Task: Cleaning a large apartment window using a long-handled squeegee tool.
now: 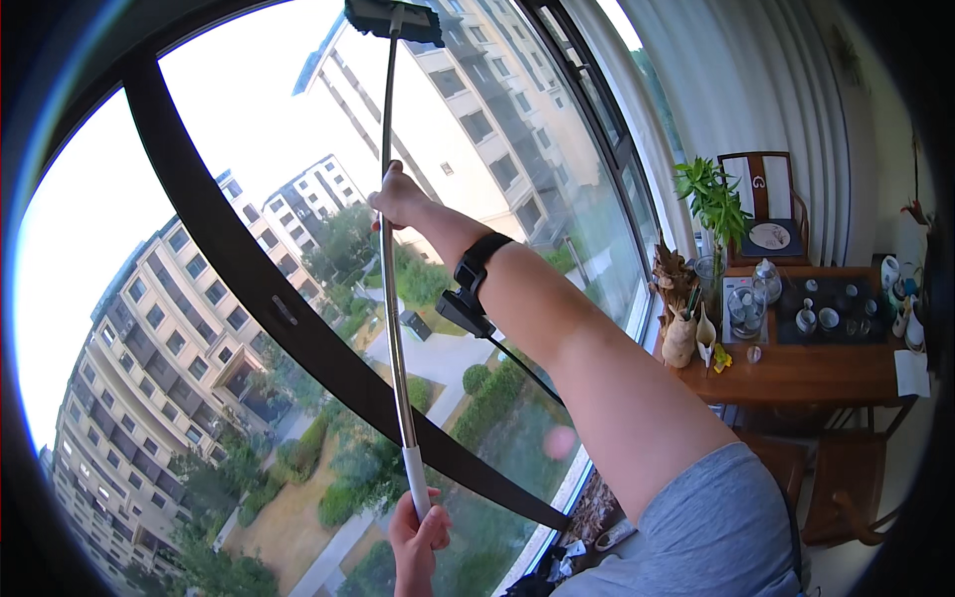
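Both my hands are wrapped round the long pole of a flat mop (389, 279). My left hand (418, 537) grips the pale lower handle near the bottom of the view. My right hand (400, 196), at the end of an outstretched arm, holds the metal shaft higher up. At the top edge is the mop head (393, 20), with a dark fringed pad; part of it is cut off. It overlaps the tall window pane (298, 119); whether it touches the glass I cannot tell. A black strapped device (473, 284) sits on my right forearm.
A dark window frame bar (259, 289) runs diagonally across the glass. At right, a wooden table (826, 370) carries a tea tray (826, 308), glassware, vases and a leafy plant (711, 199). Wooden chairs (846, 478) and a white curtain (736, 90) stand around it.
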Demonstrator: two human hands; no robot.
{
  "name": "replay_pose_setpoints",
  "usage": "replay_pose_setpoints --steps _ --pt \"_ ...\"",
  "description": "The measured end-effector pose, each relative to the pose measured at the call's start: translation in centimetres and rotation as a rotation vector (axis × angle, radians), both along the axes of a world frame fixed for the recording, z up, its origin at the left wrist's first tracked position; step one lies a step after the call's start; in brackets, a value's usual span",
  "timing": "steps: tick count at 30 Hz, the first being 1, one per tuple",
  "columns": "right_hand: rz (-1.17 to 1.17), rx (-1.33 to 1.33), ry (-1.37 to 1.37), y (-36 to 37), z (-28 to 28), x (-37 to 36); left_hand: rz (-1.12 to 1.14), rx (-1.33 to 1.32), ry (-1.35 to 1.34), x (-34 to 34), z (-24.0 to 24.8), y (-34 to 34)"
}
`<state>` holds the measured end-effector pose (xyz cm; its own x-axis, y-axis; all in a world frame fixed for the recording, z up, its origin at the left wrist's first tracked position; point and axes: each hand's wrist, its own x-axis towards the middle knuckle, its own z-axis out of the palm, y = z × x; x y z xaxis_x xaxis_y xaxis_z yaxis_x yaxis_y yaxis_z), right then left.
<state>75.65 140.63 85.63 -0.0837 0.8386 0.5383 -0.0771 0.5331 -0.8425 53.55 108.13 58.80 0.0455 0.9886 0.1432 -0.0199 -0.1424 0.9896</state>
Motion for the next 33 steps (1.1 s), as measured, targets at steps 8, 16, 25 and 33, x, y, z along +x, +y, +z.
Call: replay_pose_setpoints --steps 8,16,25,33 --pt "0.025 -0.066 0.052 2.0 -8.0 -0.1 0.208 -0.051 0.125 -2.1 -4.2 0.3" --pt "0.028 -0.141 0.119 0.7 -18.4 -1.3 0.256 -0.131 0.201 -5.1 -11.6 -3.0" --pt "0.031 -0.406 0.204 -7.4 -33.2 -6.6 0.387 -0.114 0.366 -11.5 -21.3 -13.1" --pt "0.326 -0.608 0.277 -18.0 -46.4 -10.8 0.427 -0.243 0.274 -12.0 -25.1 -18.9"
